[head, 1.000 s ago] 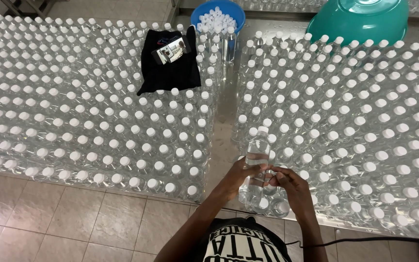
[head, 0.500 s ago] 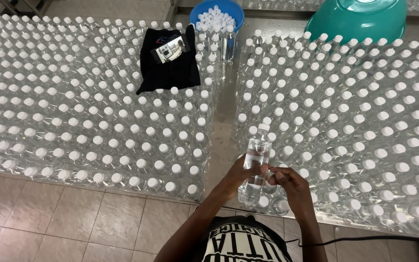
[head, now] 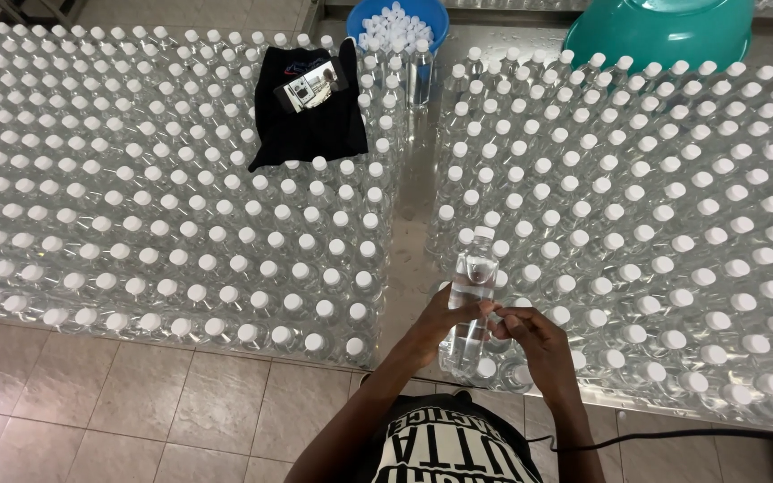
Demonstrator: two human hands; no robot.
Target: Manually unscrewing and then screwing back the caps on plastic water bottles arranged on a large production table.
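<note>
A clear plastic bottle with a white cap (head: 473, 284) is held upright over the near edge of the right-hand table. My left hand (head: 438, 324) grips its lower body from the left. My right hand (head: 537, 340) pinches the bottle's side from the right, fingertips touching it. Around the hands stand several identical capped bottles (head: 637, 233) packed in rows.
A second mass of capped bottles (head: 136, 206) covers the left table. A black cloth with a phone on it (head: 310, 98) lies on top of them. A blue bucket of white caps (head: 397, 22) and a teal basin (head: 659, 29) sit at the far edge. A steel gap (head: 409, 215) separates the tables.
The held bottle has risen slightly and stands more upright. Both hands stay on it at the near edge of the right table.
</note>
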